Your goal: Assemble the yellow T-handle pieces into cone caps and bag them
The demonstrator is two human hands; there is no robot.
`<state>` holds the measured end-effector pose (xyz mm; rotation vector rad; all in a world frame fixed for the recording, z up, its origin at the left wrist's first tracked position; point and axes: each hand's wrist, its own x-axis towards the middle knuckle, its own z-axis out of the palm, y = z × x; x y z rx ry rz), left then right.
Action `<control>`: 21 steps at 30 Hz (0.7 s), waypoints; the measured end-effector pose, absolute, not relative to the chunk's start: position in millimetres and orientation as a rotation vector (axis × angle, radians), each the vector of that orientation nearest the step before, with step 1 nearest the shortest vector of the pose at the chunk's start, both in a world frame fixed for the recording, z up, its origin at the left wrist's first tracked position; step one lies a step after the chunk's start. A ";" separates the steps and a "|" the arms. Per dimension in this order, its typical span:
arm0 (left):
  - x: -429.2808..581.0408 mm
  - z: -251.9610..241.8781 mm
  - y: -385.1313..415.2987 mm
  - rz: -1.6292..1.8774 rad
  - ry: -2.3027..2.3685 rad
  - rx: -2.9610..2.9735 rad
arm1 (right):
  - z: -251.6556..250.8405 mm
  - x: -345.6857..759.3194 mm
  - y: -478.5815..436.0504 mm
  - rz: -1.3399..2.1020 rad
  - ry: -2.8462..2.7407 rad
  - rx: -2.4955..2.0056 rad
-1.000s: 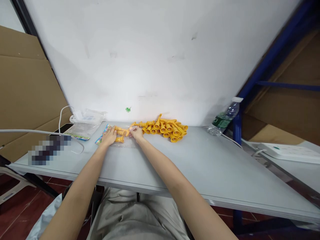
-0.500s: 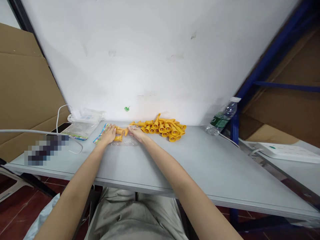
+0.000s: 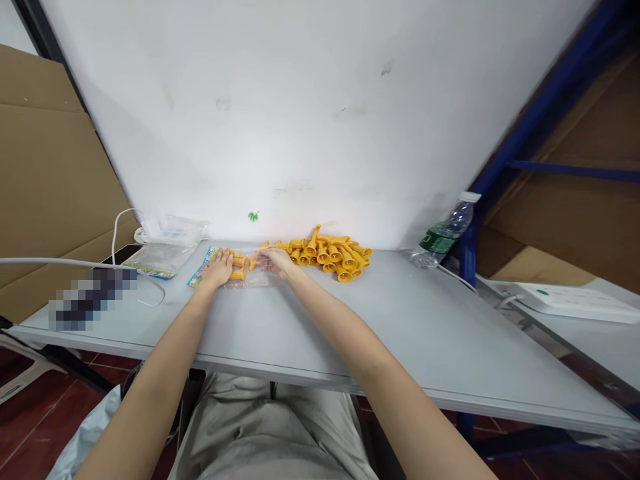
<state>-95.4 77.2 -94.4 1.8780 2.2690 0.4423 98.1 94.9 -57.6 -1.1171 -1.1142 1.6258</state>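
My left hand (image 3: 219, 267) lies with its fingers stretched over a clear plastic bag (image 3: 260, 279) that has a colourful printed header (image 3: 199, 270). Some yellow trumpet-shaped plastic pieces (image 3: 238, 274) are inside the bag, partly under those fingers. At the bag's right end, my right hand (image 3: 274, 260) is closed, its fingertips at a small yellow trumpet-shaped piece (image 3: 253, 263); the exact grip is hard to see. Just right of it is a pile of yellow trumpet-shaped pieces (image 3: 335, 255), many with flared ends facing me.
More flat clear bags (image 3: 160, 260) lie at left near a white cable (image 3: 117, 233) and a dark phone-like slab (image 3: 125, 255). A clear bottle (image 3: 445, 233) leans by the blue post at right. A white power strip (image 3: 575, 301) rests on the neighbouring surface.
My right hand has shifted slightly right and its fingers have lifted a little at the bag's end. My left hand stays on the bag.
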 end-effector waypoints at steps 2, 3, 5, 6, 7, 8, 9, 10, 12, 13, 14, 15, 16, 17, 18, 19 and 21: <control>-93.7 -91.6 74.7 0.450 2.269 1.865 | -58.9 93.1 92.6 1.618 -1.068 -1.084; -93.1 -90.5 73.6 0.455 2.270 1.859 | -59.5 90.5 91.8 1.615 -1.038 -1.057; -92.2 -89.0 72.2 0.458 2.276 1.847 | -60.2 86.2 90.7 1.609 -0.995 -1.004; -92.2 -88.8 72.1 0.456 2.280 1.845 | -60.3 84.9 90.6 1.601 -0.995 -0.992; -92.3 -88.9 72.3 0.452 2.282 1.844 | -60.1 84.8 91.0 1.583 -1.015 -1.001; -92.8 -89.4 72.9 0.447 2.281 1.845 | -59.5 85.9 92.1 1.550 -1.058 -1.031; -93.5 -90.1 73.8 0.445 2.279 1.846 | -58.6 88.5 93.9 1.490 -1.120 -1.079; -94.5 -91.0 74.9 0.447 2.277 1.846 | -57.3 92.7 96.6 1.396 -1.194 -1.141; -97.2 -93.0 77.7 0.463 2.279 1.846 | -53.7 105.3 103.9 1.115 -1.355 -1.278; -98.6 -93.9 79.1 0.474 2.282 1.846 | -51.7 113.1 108.2 0.934 -1.435 -1.340; -100.1 -94.6 80.5 0.483 2.284 1.845 | -50.0 121.3 112.5 0.754 -1.522 -1.387; -101.5 -95.1 81.7 0.487 2.286 1.842 | -48.8 129.4 116.6 0.584 -1.615 -1.426; -102.7 -95.5 82.7 0.484 2.284 1.838 | -48.3 136.8 120.2 0.418 -1.719 -1.453; -103.7 -95.7 83.5 0.479 2.281 1.832 | -48.6 143.1 123.1 0.286 -1.832 -1.490; -104.4 -95.8 84.1 0.473 2.279 1.825 | -49.8 147.9 125.4 0.191 -1.941 -1.538; -105.0 -95.9 84.6 0.466 2.278 1.817 | -51.6 151.1 127.1 0.123 -2.040 -1.593; -105.3 -95.9 85.1 0.457 2.281 1.812 | -56.1 153.2 129.0 0.055 -2.182 -1.703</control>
